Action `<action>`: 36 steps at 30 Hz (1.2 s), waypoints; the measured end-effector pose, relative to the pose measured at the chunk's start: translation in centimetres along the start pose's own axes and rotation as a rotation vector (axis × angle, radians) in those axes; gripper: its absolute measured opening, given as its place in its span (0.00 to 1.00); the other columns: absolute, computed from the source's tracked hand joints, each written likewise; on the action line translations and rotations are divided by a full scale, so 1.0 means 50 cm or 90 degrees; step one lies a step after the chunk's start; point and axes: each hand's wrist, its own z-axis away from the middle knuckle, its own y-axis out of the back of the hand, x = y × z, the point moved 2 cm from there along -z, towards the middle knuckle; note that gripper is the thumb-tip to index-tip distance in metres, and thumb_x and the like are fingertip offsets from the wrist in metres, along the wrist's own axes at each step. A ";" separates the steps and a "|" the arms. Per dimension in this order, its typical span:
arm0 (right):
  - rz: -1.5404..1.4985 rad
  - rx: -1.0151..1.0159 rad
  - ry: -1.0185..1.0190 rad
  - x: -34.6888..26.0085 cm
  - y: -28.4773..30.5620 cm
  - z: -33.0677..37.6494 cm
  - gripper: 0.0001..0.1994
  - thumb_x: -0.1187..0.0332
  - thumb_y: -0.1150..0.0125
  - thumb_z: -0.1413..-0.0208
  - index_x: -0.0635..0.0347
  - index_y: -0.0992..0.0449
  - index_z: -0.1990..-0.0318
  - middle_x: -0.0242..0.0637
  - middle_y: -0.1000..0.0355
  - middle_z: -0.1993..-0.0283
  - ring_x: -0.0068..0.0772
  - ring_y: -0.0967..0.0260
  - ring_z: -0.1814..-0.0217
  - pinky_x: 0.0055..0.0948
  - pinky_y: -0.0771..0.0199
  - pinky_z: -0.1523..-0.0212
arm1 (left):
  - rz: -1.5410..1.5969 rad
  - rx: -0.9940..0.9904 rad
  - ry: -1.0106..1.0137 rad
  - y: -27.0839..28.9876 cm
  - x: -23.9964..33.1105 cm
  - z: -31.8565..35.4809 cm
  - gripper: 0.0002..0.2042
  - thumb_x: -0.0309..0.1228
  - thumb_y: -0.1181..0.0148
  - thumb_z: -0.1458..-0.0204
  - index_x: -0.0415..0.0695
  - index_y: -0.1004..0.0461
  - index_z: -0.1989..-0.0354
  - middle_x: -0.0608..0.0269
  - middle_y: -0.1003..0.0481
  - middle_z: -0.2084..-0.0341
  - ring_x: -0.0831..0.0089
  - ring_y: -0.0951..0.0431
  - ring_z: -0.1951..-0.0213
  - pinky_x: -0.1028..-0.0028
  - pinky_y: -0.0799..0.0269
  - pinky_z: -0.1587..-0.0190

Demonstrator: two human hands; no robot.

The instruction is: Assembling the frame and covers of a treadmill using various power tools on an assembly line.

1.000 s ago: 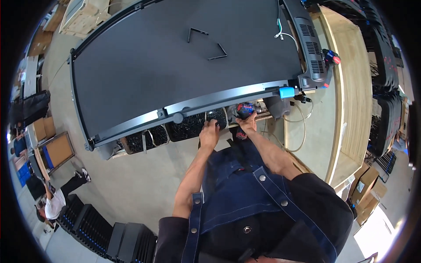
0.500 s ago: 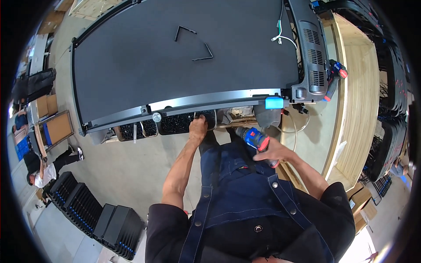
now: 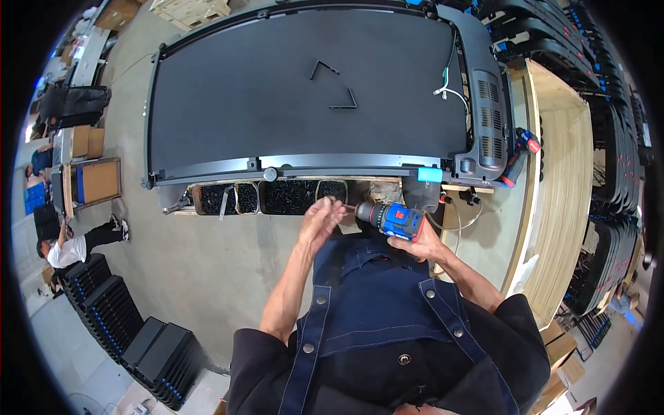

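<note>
My right hand [image 3: 423, 243] grips a blue and black cordless drill [image 3: 400, 220], its chuck pointing left. Just left of the chuck, my left hand [image 3: 321, 223] is closed in a pinch near the tip of the bit. What the pinched fingers hold is too small to make out. Beyond both hands stands a treadmill with a wide black belt [image 3: 277, 104]. Under its near rail sits a row of bins [image 3: 289, 198] filled with small black screws or similar parts. Two L-shaped hex keys [image 3: 344, 106] lie on the belt.
A grey motor cover [image 3: 488, 104] closes the treadmill's right end, with loose white wires [image 3: 446, 92] beside it. A second drill [image 3: 519, 160] rests next to an open wooden crate [image 3: 564, 180]. Black parts [image 3: 155, 360] are stacked at lower left. Another person [image 3: 69, 252] is at far left.
My left hand has come out of the screw bin and over to the drill's tip. The right hand has turned the drill to point left. The view has shifted.
</note>
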 end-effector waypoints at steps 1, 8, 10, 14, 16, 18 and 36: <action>-0.059 -0.014 0.016 -0.014 -0.003 -0.006 0.24 0.69 0.25 0.54 0.65 0.25 0.49 0.36 0.22 0.58 0.27 0.26 0.57 0.32 0.24 0.48 | 0.055 -0.039 -0.001 -0.027 0.004 0.023 0.11 0.36 0.40 0.36 0.41 0.23 0.55 0.56 0.19 0.61 0.64 0.16 0.58 0.69 0.15 0.55; -0.136 -0.033 0.007 -0.066 0.003 -0.005 0.24 0.70 0.24 0.55 0.63 0.24 0.50 0.33 0.23 0.58 0.25 0.27 0.56 0.31 0.24 0.48 | 0.113 -0.055 -0.029 -0.120 0.029 0.081 0.11 0.37 0.39 0.37 0.42 0.22 0.57 0.58 0.20 0.63 0.68 0.17 0.60 0.73 0.16 0.56; -0.120 -0.004 0.023 -0.063 0.009 0.001 0.23 0.69 0.24 0.56 0.64 0.24 0.50 0.33 0.23 0.59 0.25 0.27 0.57 0.31 0.24 0.48 | 0.104 -0.051 -0.025 -0.139 0.036 0.087 0.11 0.37 0.39 0.37 0.42 0.22 0.57 0.58 0.20 0.63 0.68 0.17 0.60 0.73 0.16 0.55; -0.038 0.020 0.081 -0.076 0.017 0.010 0.22 0.68 0.24 0.56 0.64 0.23 0.53 0.35 0.21 0.61 0.27 0.25 0.59 0.31 0.23 0.50 | 0.036 -0.049 -0.060 -0.174 0.051 0.098 0.11 0.38 0.39 0.36 0.42 0.23 0.59 0.58 0.20 0.66 0.70 0.18 0.62 0.74 0.18 0.59; 0.023 0.028 0.100 -0.090 0.020 0.016 0.21 0.68 0.24 0.55 0.64 0.23 0.53 0.37 0.20 0.61 0.28 0.25 0.60 0.32 0.23 0.51 | -0.049 -0.002 -0.123 -0.197 0.056 0.105 0.12 0.40 0.38 0.37 0.42 0.23 0.60 0.59 0.20 0.68 0.72 0.19 0.64 0.75 0.19 0.60; 0.106 0.017 0.087 -0.089 0.024 0.018 0.20 0.67 0.25 0.54 0.65 0.22 0.54 0.41 0.20 0.63 0.31 0.23 0.63 0.33 0.22 0.54 | -0.138 0.013 -0.145 -0.216 0.069 0.111 0.12 0.39 0.38 0.37 0.42 0.23 0.61 0.60 0.20 0.68 0.73 0.19 0.65 0.74 0.19 0.60; -0.338 0.201 0.219 -0.096 0.064 0.084 0.18 0.78 0.32 0.49 0.62 0.25 0.49 0.33 0.20 0.57 0.21 0.23 0.55 0.27 0.20 0.53 | -1.228 -0.149 -0.705 -0.447 0.377 -0.133 0.13 0.27 0.40 0.45 0.49 0.22 0.51 0.53 0.25 0.63 0.49 0.22 0.57 0.58 0.25 0.54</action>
